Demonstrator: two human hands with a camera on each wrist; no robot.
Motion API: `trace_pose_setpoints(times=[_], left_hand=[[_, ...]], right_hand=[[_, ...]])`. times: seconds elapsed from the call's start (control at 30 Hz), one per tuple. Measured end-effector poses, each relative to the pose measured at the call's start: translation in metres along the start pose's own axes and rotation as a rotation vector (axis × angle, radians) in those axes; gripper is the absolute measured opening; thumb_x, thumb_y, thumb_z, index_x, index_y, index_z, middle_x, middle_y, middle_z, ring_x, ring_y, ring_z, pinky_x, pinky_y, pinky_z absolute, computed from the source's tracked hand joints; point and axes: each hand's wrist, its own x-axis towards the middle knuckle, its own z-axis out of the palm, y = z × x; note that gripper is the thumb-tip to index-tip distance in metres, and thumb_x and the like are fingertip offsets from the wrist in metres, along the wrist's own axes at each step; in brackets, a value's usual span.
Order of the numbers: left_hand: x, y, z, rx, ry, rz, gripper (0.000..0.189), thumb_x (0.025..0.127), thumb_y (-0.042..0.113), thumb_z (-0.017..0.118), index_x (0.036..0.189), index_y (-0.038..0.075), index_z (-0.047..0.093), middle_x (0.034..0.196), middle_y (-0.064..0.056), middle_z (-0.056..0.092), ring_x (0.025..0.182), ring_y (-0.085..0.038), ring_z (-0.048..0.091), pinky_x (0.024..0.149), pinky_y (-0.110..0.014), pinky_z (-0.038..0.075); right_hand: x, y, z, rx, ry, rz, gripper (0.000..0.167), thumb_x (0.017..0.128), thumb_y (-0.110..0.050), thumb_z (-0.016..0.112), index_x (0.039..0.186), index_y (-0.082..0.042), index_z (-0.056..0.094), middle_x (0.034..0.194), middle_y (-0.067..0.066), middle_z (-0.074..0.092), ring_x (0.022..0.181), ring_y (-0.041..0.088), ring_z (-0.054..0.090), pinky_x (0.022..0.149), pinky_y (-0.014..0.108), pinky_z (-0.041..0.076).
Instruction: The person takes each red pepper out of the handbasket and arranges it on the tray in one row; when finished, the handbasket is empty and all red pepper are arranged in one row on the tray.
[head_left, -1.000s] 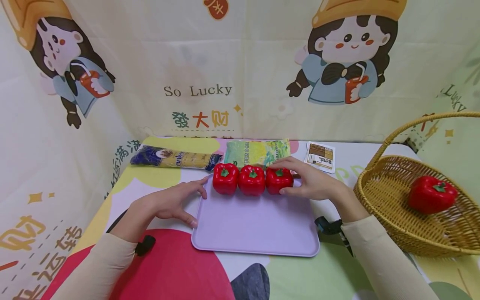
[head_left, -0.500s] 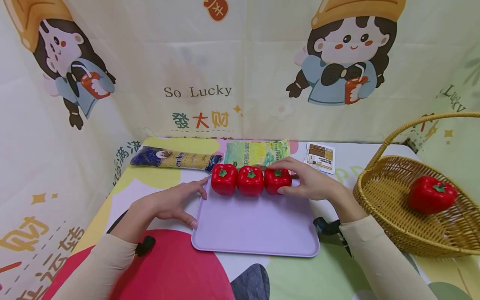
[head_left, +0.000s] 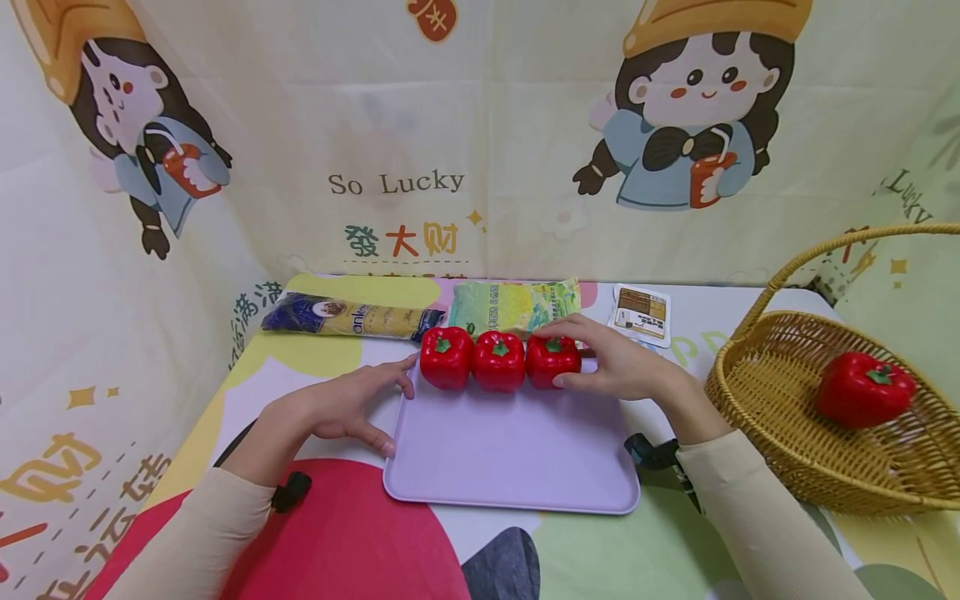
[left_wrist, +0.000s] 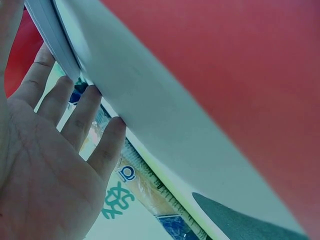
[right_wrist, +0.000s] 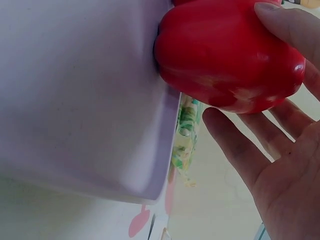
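Note:
Three red bell peppers stand in a row along the far edge of the lilac tray (head_left: 513, 458): the left pepper (head_left: 444, 368), the middle pepper (head_left: 497, 372) and the right pepper (head_left: 550, 373). They stand side by side with little or no gap. My right hand (head_left: 630, 365) holds the right pepper, thumb on its near side and fingers around the far side, as the right wrist view also shows. At the tray's left rim, my left hand (head_left: 347, 406) touches the edge with spread, fairly straight fingers and carries nothing.
A wicker basket (head_left: 787, 475) with a tall handle stands at the right, holding another red bell pepper (head_left: 862, 390). Behind the tray lie a blue-and-yellow pasta bag (head_left: 360, 318), a green-yellow packet (head_left: 510, 307) and a small brown-and-white packet (head_left: 640, 314). A printed cloth hangs behind.
My right hand has shifted slightly left with the right pepper, and the whole row has slid a little left along the tray. My left hand stays at the rim.

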Motion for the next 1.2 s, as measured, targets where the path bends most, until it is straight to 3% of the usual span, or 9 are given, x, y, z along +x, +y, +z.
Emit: trace_pose_setpoints(times=[0.33, 0.67, 0.87, 1.2], left_hand=[[0.001, 0.0, 0.0, -0.003, -0.002, 0.004, 0.07, 0.067, 0.046, 0.094, 0.124, 0.028, 0.057, 0.172, -0.004, 0.021, 0.157, -0.036, 0.02, 0.122, -0.061, 0.028], [0.001, -0.002, -0.001, 0.008, -0.005, -0.009, 0.071, 0.067, 0.048, 0.094, 0.124, 0.029, 0.057, 0.172, -0.003, 0.021, 0.157, -0.036, 0.02, 0.121, -0.061, 0.029], [-0.001, -0.003, 0.001, -0.014, -0.003, -0.015, 0.071, 0.067, 0.047, 0.094, 0.124, 0.029, 0.057, 0.172, -0.004, 0.02, 0.157, -0.036, 0.019, 0.121, -0.061, 0.028], [0.001, -0.001, -0.001, 0.004, -0.003, -0.012, 0.072, 0.066, 0.048, 0.094, 0.125, 0.03, 0.057, 0.172, -0.004, 0.021, 0.156, -0.036, 0.02, 0.12, -0.062, 0.029]], right_hand=[[-0.003, -0.002, -0.002, -0.008, -0.01, 0.011, 0.068, 0.088, -0.018, 0.083, 0.149, -0.02, 0.052, 0.149, 0.002, 0.049, 0.136, 0.024, 0.049, 0.102, 0.049, 0.054], [-0.008, 0.0, -0.007, -0.018, -0.002, -0.03, 0.067, 0.088, -0.015, 0.082, 0.148, -0.016, 0.052, 0.15, 0.008, 0.048, 0.139, 0.031, 0.047, 0.1, 0.06, 0.053], [-0.009, -0.005, -0.012, -0.057, -0.031, 0.001, 0.069, 0.088, -0.018, 0.083, 0.149, -0.019, 0.052, 0.149, 0.005, 0.049, 0.139, 0.029, 0.048, 0.102, 0.061, 0.052], [-0.02, -0.008, -0.022, -0.158, -0.011, 0.046, 0.071, 0.086, -0.02, 0.085, 0.149, -0.023, 0.052, 0.15, 0.002, 0.049, 0.139, 0.031, 0.048, 0.1, 0.056, 0.054]])
